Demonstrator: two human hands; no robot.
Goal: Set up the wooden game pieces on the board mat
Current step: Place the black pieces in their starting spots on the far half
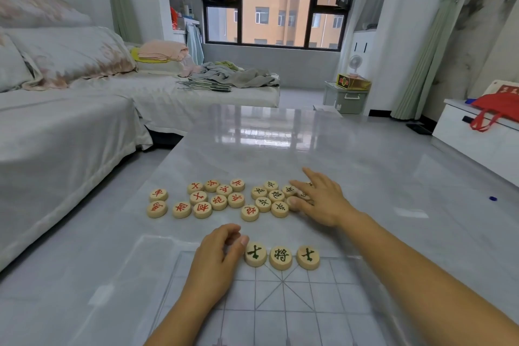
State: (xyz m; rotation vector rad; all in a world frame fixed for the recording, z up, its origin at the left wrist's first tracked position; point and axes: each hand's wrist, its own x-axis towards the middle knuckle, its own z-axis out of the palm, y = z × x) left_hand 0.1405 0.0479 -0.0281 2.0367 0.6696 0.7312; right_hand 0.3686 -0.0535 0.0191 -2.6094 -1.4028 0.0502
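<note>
Wooden game pieces [280,257], three round discs with dark green characters, sit in a row touching the far edge of the clear gridded board mat [280,303], which lies at the near edge of a glossy grey table [280,149]. The left hand [216,258] rests just left of that row, fingers curled toward the thumb; whether it pinches a disc cannot be told. Beyond the mat, toward the table's middle, loose green-lettered pieces [264,203] lie under the right hand [323,199], its fingers spread flat on them. Red-lettered pieces [219,201] cluster to their left. A covered sofa [70,121] runs along the table's left side.
</note>
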